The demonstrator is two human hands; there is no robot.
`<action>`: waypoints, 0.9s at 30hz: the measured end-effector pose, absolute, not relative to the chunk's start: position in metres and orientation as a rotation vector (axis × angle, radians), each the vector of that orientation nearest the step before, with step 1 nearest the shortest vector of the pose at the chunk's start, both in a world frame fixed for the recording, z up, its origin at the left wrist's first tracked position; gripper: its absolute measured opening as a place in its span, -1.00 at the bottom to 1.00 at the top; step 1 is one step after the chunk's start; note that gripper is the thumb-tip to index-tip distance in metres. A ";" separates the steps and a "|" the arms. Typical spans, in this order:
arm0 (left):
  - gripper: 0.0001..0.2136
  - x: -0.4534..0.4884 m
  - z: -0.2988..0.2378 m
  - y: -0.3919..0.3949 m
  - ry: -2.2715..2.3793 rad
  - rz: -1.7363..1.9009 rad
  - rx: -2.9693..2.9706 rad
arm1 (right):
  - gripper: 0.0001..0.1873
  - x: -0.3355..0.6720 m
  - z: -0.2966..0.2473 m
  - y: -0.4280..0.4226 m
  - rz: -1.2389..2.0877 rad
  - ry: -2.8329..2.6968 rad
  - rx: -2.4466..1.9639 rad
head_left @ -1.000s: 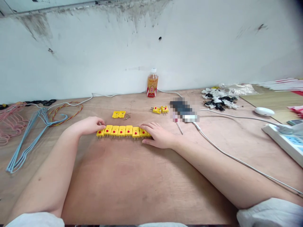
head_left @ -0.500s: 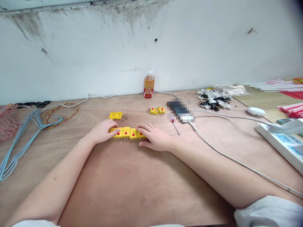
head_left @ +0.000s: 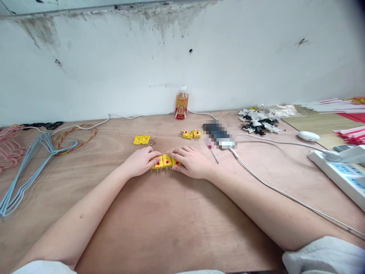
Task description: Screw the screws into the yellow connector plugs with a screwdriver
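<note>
Head view — left hand (head_left: 139, 162), right hand (head_left: 191, 162) closed over yellow plugs (head_left: 167, 161) — bottle label (head_left: 181, 107) unreadable

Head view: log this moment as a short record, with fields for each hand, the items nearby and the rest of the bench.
Left hand: resting over the left end of the yellow connector row
Right hand: resting over the row's right end
Row: red-dotted connectors, pins toward the person
Nearby: left connector pair, right connector pair, screwdriver
Rest: bottle, blue hangers, power strip
</note>
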State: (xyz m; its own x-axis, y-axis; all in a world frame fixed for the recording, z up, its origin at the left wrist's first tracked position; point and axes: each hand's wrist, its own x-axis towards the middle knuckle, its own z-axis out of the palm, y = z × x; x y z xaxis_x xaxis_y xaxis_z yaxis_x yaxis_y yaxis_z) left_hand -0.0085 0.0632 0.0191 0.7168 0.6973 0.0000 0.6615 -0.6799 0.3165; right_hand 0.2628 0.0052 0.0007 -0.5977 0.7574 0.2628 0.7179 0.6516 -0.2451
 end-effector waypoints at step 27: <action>-0.47 -0.013 0.020 0.064 1.105 0.108 2.633 | -0.41 0.258 0.012 0.013 0.140 -2.592 -1.376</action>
